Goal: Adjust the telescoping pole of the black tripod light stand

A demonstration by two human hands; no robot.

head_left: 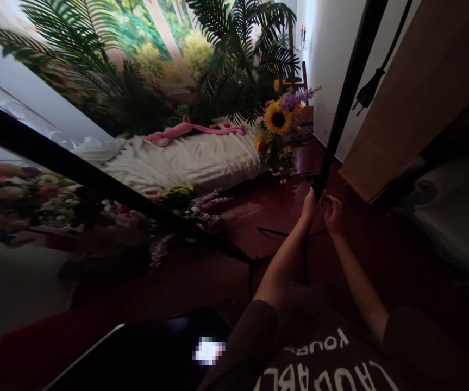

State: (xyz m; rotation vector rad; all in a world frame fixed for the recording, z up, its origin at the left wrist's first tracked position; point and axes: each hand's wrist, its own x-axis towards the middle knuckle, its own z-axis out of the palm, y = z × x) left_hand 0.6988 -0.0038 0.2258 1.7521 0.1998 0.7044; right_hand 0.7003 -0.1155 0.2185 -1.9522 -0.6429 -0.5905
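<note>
My left hand [310,205] is closed around the black pole of a light stand [350,81], low down near a dark collar on it. Just right of the pole is my right hand [333,215], its fingers curled in a pinch close to the same spot; what they hold, if anything, is too dark to make out. The stand leans up toward the top right, and its thin tripod legs [273,232] spread on the dark red floor below my hands. Beside its upper part, a black two-pin plug [368,93] dangles from a cord.
A second black pole [95,182] slants across the left. Behind it, a cream-draped platform [201,157] carries a pink plush toy [177,132]. Sunflowers [277,117], palm leaves [246,49] and a brown panel [413,108] stand around. A dark screen [156,353] is at the bottom.
</note>
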